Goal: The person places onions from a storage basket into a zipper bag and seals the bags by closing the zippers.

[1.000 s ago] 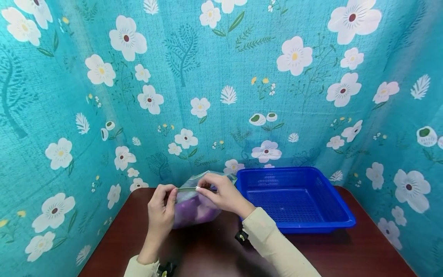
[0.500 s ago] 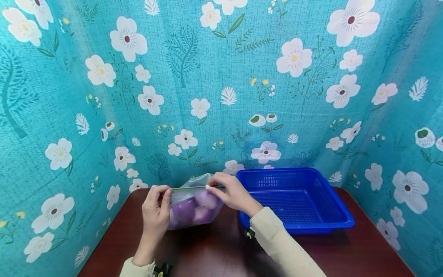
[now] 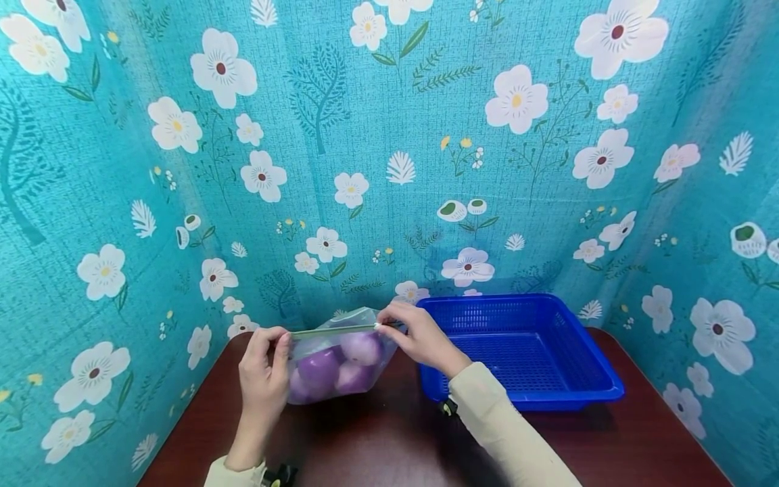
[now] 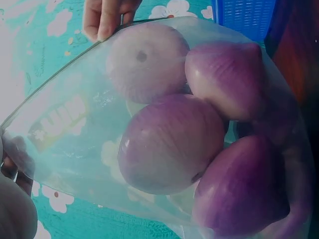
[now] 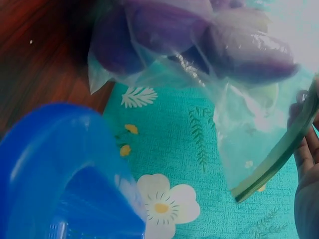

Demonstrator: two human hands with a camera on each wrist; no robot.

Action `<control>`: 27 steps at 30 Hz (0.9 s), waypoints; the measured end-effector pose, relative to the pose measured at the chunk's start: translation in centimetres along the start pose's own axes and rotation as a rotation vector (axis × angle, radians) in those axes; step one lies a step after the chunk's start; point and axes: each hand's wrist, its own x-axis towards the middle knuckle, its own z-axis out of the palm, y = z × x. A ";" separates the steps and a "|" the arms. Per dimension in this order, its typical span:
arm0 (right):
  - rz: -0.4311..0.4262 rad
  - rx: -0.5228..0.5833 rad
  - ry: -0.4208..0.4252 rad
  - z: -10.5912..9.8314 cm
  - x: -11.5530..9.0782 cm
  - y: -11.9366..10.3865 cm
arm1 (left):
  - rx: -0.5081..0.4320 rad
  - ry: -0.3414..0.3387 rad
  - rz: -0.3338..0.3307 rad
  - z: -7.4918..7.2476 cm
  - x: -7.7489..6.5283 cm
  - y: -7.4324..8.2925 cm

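Note:
A clear zip bag with a pale green strip along its top hangs between my hands, low over the table. Several red onions show through its plastic. At the strip's left end, my left hand grips the bag between thumb and fingers. My right hand pinches a small white piece, probably the slider, towards the strip's right end. Beyond that hand, a short length of strip sticks out in the right wrist view. Whether the strip is sealed cannot be told.
To the right of the bag, a blue plastic basket with perforated sides and bottom sits on the dark red-brown table. A teal flowered cloth rises behind and along both sides.
The right hand has slid right along the strip with the white piece, while the left hand has shifted left. The strip between them shows longer, and the onions are in plainer view.

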 end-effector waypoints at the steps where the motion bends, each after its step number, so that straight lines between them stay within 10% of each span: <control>1: 0.005 0.003 0.001 0.0 -0.1 0.2 | 0.003 0.003 -0.001 -0.1 0.0 -0.1; 27: 0.110 -0.013 -0.012 -1.1 -1.2 2.5 | 0.040 0.024 -0.058 -1.5 0.2 -0.3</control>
